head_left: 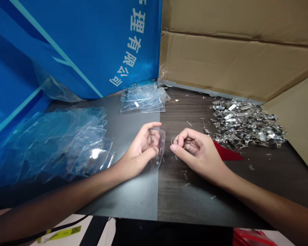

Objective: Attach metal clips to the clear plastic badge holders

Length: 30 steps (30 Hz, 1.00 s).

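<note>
My left hand (143, 147) curls around a clear plastic badge sleeve (161, 150), holding it upright on edge above the dark table (169, 191). My right hand (195, 150) is just to its right, fingers pinched on a small metal clip (173, 140) near the sleeve's edge. The two hands are a few centimetres apart.
A loose heap of clear sleeves (64, 143) lies at the left, a smaller stack of clear sleeves (143, 97) at the back centre. A pile of shiny metal clips (246, 123) sits at the right, with a red piece (227, 153) beside it. Blue panels (66, 44) and cardboard walls (233, 51) enclose the table.
</note>
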Each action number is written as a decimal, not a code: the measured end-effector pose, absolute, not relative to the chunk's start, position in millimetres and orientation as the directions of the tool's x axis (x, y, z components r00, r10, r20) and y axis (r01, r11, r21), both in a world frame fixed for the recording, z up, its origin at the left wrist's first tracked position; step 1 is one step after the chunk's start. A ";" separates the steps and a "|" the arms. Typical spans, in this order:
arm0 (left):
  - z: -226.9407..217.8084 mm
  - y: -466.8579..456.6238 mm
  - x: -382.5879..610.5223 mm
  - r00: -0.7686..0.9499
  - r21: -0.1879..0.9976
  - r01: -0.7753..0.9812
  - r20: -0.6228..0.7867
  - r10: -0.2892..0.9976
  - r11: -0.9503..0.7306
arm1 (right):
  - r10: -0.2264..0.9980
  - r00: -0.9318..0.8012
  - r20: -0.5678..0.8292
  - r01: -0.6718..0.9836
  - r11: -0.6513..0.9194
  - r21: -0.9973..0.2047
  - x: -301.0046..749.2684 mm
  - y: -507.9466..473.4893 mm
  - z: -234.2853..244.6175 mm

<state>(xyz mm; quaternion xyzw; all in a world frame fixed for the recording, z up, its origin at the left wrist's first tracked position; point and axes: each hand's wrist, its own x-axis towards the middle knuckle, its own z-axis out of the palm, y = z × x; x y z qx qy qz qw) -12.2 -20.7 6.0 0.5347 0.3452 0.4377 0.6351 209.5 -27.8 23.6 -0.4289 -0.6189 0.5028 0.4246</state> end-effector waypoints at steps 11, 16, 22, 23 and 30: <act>7.1 -18.6 -18.2 0.453 0.945 -0.282 -0.020 0.891 0.164 | 0.916 -0.341 0.210 0.273 0.311 -0.910 214.7 -29.0 25.1; 10.9 -17.6 -15.4 0.508 0.900 -0.371 -0.011 0.861 0.230 | 0.877 -0.405 0.259 0.367 0.415 -0.833 215.0 -28.9 30.8; 13.8 -17.2 -14.9 0.487 0.891 -0.365 -0.065 0.871 0.271 | 0.895 -0.401 0.196 0.385 0.359 -0.850 215.5 -29.7 28.7; 13.4 -16.8 -15.5 0.488 0.896 -0.353 -0.070 0.870 0.270 | 0.897 -0.402 0.185 0.388 0.350 -0.853 215.6 -29.9 28.7; 7.4 -15.1 -14.9 0.479 0.919 -0.309 -0.072 0.875 0.245 | 0.900 -0.427 0.086 0.391 0.269 -0.880 215.2 -30.7 28.3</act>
